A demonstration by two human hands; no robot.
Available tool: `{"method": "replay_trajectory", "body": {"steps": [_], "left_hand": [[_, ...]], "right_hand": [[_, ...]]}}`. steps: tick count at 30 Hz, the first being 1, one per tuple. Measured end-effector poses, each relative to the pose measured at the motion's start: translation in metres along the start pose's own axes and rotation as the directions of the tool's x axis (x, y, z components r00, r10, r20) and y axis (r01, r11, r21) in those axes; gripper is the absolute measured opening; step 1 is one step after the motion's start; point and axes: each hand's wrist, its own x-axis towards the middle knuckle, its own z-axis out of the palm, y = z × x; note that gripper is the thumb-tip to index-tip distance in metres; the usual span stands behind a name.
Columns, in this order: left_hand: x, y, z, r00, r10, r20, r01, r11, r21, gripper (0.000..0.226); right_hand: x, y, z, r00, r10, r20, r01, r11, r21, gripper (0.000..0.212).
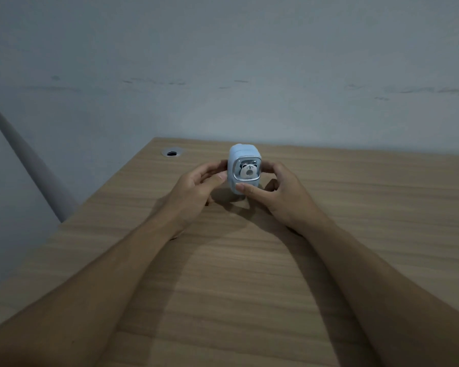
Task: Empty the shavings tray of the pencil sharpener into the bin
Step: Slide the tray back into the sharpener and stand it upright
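Observation:
A small pale blue pencil sharpener (pixel 243 161) with a panda picture on its clear front window stands upright on the wooden table (pixel 249 260), near the far edge. My left hand (pixel 196 189) grips its left side, thumb on the front lower left and fingers behind. My right hand (pixel 278 193) holds its right side, with the thumb pressed on the lower front where the tray sits. The tray itself looks closed in the body. No bin is in view.
A round cable hole (pixel 171 153) with a metal rim sits in the table's far left corner. A grey wall (pixel 223 62) rises right behind the table. A pale sloping bar (pixel 29 160) runs down at the left, past the table's edge.

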Motion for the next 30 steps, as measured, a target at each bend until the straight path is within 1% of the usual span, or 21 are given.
{"method": "replay_trajectory", "body": {"steps": [7,11,14,17,21,26,30], "left_hand": [[0.068,-0.003,0.019,0.999,0.007,0.032,-0.007,1.0,-0.006,0.044],[0.108,-0.005,0.027,0.999,0.012,0.043,-0.012,1.0,0.002,0.044],[0.138,-0.013,0.033,0.999,0.0,0.046,-0.002,0.999,0.039,0.043],[0.164,-0.019,0.038,0.997,0.006,0.081,-0.01,0.998,0.059,0.042],[0.186,-0.027,0.041,0.994,0.018,0.106,-0.028,0.996,0.088,0.045],[0.199,-0.033,0.045,0.995,0.004,0.101,-0.017,0.992,0.126,0.036],[0.205,-0.042,0.045,0.996,-0.037,0.086,0.021,0.984,0.179,0.053]], "right_hand": [[0.067,0.022,0.003,0.991,-0.034,-0.128,0.027,0.998,-0.058,0.065],[0.105,0.038,0.0,0.984,-0.068,-0.163,0.055,0.995,-0.082,0.066],[0.13,0.047,0.0,0.979,-0.079,-0.188,0.059,0.992,-0.109,0.067],[0.151,0.053,-0.001,0.974,-0.089,-0.21,0.062,0.989,-0.131,0.066],[0.172,0.061,-0.001,0.971,-0.096,-0.22,0.058,0.983,-0.174,0.066],[0.181,0.064,0.0,0.973,-0.095,-0.211,0.036,0.963,-0.268,0.063],[0.18,0.063,0.003,0.984,-0.065,-0.167,0.008,0.946,-0.323,0.06]]}}
